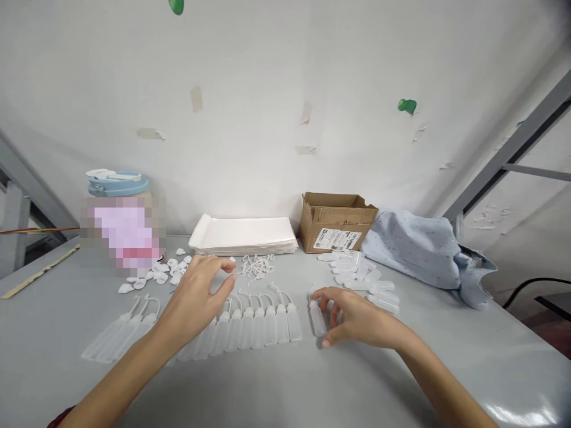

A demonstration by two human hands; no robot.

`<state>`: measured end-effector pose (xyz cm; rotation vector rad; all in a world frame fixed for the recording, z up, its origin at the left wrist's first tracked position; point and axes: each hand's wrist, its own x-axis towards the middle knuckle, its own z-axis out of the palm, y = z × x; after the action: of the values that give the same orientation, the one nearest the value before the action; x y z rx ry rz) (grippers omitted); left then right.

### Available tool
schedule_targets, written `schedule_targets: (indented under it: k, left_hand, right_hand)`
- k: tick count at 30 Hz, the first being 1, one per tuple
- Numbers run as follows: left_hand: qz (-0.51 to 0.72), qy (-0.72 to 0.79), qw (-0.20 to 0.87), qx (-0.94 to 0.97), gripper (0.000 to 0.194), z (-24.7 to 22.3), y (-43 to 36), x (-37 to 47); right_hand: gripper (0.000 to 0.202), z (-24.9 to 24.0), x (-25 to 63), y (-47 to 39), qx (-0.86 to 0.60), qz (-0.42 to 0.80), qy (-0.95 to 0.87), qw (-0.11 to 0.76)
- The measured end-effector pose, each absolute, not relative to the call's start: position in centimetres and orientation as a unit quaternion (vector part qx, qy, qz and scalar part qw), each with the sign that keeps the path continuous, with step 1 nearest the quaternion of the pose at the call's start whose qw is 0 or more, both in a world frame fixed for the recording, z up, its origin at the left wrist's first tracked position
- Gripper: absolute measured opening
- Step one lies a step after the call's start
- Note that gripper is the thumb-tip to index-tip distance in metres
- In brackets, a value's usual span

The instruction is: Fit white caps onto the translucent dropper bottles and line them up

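Note:
My right hand (352, 318) is beside a small clear plastic bottle (318, 321) that lies on the table with a thin tube at its top. Its index fingertip touches the bottle's neck, while the thumb is apart near the base. My left hand (203, 291) hovers over the table, thumb and index finger apart, close to a pile of thin white tubes (256, 268). Under and beyond the left forearm runs a row of bottles (257, 327) with curved tubes; the forearm hides part of it. More tubed bottles (118, 333) lie at the left.
White caps (160, 270) are scattered behind my left forearm. A stack of white sheets (245, 233) and an open cardboard box (338, 224) stand along the wall. Loose bottles (357, 270) lie before the box, with blue cloth (413, 246) to their right. A blue-lidded container (118, 184) stands back left.

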<state>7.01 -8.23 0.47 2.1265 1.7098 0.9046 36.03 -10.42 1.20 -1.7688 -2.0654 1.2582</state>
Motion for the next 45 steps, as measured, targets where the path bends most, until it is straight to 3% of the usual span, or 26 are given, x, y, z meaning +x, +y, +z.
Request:
schedule_targets:
  k: [8, 19, 28, 34, 39, 45]
  left_hand:
    - [0.324, 0.595, 0.136, 0.723, 0.028, 0.6, -8.5, 7.2]
    - [0.33, 0.594, 0.134, 0.722, 0.032, 0.5, -8.6, 7.3]
    - [0.327, 0.595, 0.128, 0.723, 0.031, 0.7, -8.6, 7.3]
    - [0.319, 0.565, 0.147, 0.746, 0.027, 0.3, -8.8, 8.2]
    - [0.244, 0.423, 0.171, 0.856, 0.022, -0.3, -9.6, 11.6]
    - [0.222, 0.387, 0.172, 0.878, 0.025, -0.2, -9.7, 13.7]
  right_hand:
    - [0.054, 0.8, 35.3, -10.7, -0.565, 0.393, -0.718, 0.104]
    - [0.051, -0.3, 34.8, -10.6, -0.545, 0.416, -0.708, 0.17]
    - [0.036, 0.1, 34.7, -10.6, -0.533, 0.377, -0.742, 0.155]
    - [0.059, 0.2, 34.8, -10.7, -0.525, 0.384, -0.743, 0.153]
    - [0.07, -0.3, 34.6, -10.5, -0.502, 0.378, -0.763, 0.151]
    - [0.061, -1.0, 34.4, -10.3, -0.492, 0.377, -0.77, 0.154]
